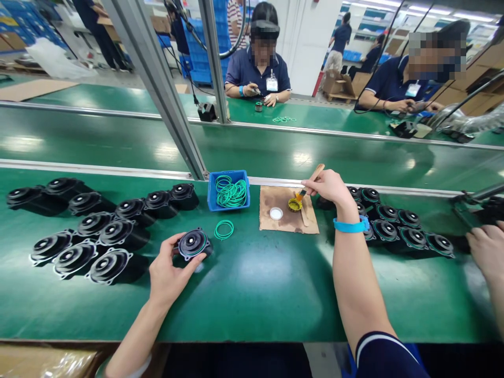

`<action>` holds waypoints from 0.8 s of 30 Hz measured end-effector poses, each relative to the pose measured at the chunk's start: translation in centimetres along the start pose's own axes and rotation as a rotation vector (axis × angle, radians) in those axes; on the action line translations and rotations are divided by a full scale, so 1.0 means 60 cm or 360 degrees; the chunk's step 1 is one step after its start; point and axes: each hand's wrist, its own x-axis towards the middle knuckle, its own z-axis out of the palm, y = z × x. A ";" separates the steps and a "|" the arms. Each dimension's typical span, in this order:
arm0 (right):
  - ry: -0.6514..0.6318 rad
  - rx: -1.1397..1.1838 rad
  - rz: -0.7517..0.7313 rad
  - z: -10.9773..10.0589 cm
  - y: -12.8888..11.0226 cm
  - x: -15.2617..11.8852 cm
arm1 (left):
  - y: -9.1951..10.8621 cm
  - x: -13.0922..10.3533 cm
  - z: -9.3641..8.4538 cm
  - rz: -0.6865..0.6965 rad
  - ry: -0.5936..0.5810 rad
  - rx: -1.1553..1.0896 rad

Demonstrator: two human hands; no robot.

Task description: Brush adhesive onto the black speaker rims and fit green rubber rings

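My left hand (173, 270) is wrapped round a black motor housing (193, 244) with a green ring seated round its top. In my right hand (328, 187) is a wooden-handled brush (313, 178), its bristles down at a small yellow cup (294, 205). The cup stands on a stained piece of cardboard (268, 223), beside a white round lid (276, 213). Between my hands lie loose green O-rings (224, 230), just in front of a blue bin (229, 206) holding many more.
Several black housings (112, 265) stand in rows at the left. Several more with green rings (411, 237) stand at the right, near another person's hand (488, 252). A metal post (165, 89) rises behind the bench. Co-workers (258, 73) sit across.
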 end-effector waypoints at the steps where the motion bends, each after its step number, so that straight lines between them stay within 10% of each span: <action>1: 0.0012 -0.0004 0.0021 0.004 0.001 0.002 | 0.001 0.000 -0.001 0.0002 0.0003 -0.0003; 24: 0.0151 -0.0208 0.0128 0.015 0.005 0.012 | 0.001 -0.002 0.004 0.0100 -0.0024 -0.0101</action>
